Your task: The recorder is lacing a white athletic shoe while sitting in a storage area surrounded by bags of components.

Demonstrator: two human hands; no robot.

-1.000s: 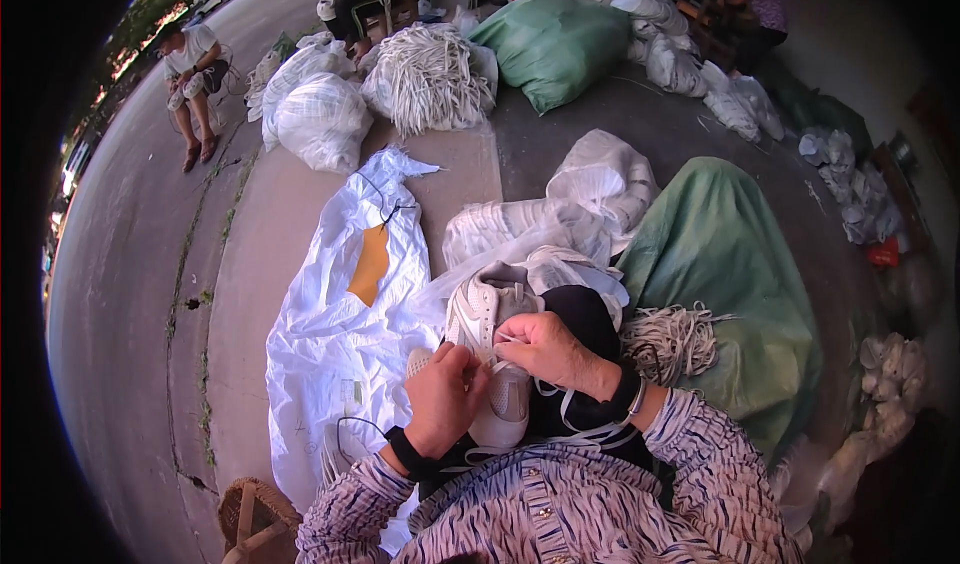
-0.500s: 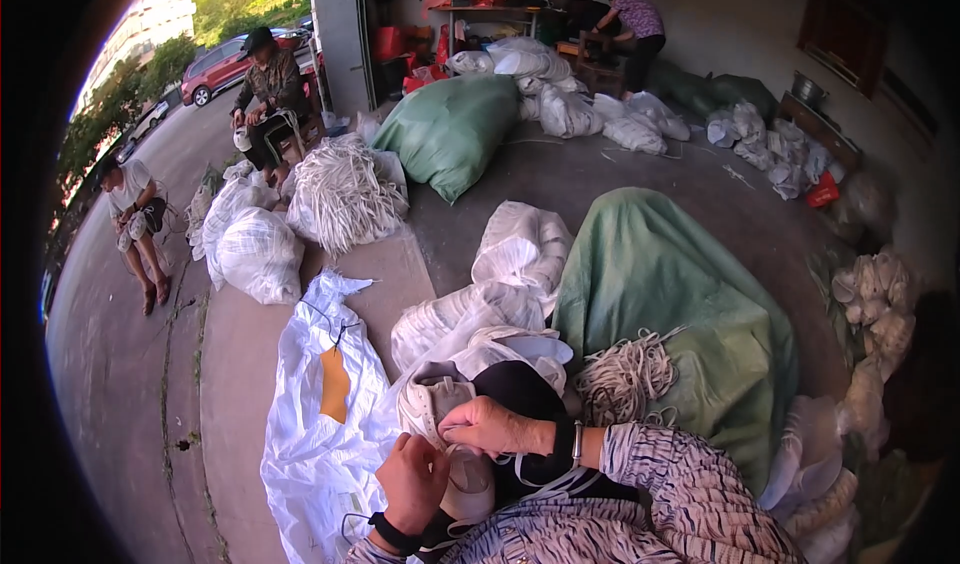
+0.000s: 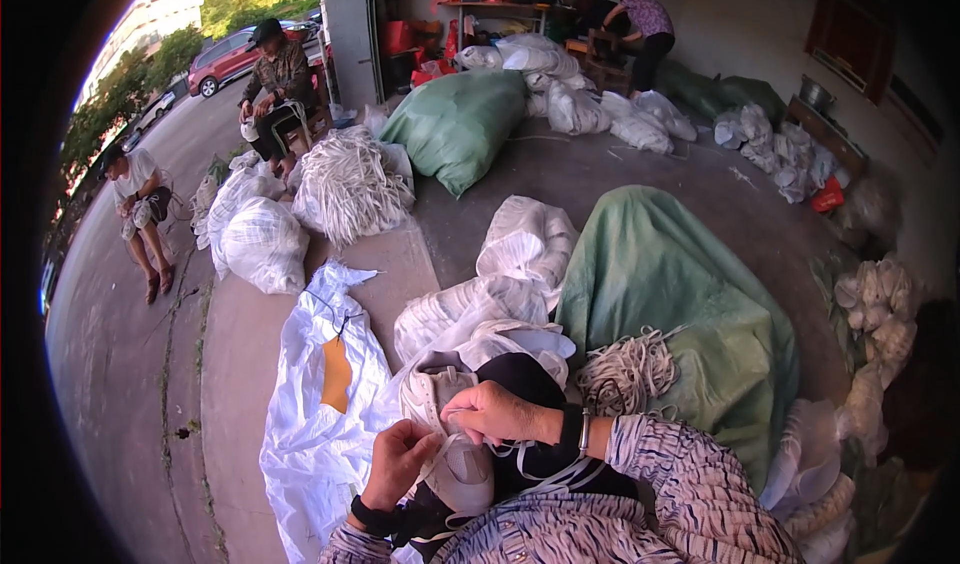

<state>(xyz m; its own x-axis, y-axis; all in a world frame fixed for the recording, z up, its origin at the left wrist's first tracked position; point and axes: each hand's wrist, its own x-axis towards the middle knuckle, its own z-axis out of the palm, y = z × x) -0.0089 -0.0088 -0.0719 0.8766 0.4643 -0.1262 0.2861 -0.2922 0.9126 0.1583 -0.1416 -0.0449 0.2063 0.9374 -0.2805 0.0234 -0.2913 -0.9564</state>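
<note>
While white shoe [image 3: 452, 442] lies lower centre of frame, left hand [image 3: 398, 461] pinches white lace [image 3: 520, 451] at its side; right hand [image 3: 500, 414] grips shoe top. Lace bundle [image 3: 625, 369] just right, on green sack [image 3: 680, 304].

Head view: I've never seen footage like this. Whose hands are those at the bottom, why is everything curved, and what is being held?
This comes from a wide fisheye camera worn on a person's head, looking down; that lens bends straight edges. The patterned sleeves at the lower edge are the wearer's own arms. The left hand and right hand both grip a pale shoe on the lap, pinching its white lace. Beside them lies a bundle of white laces on a large green sack, with a white bag flat on the ground. Further off, other people sit among more sacks and lace heaps.
</note>
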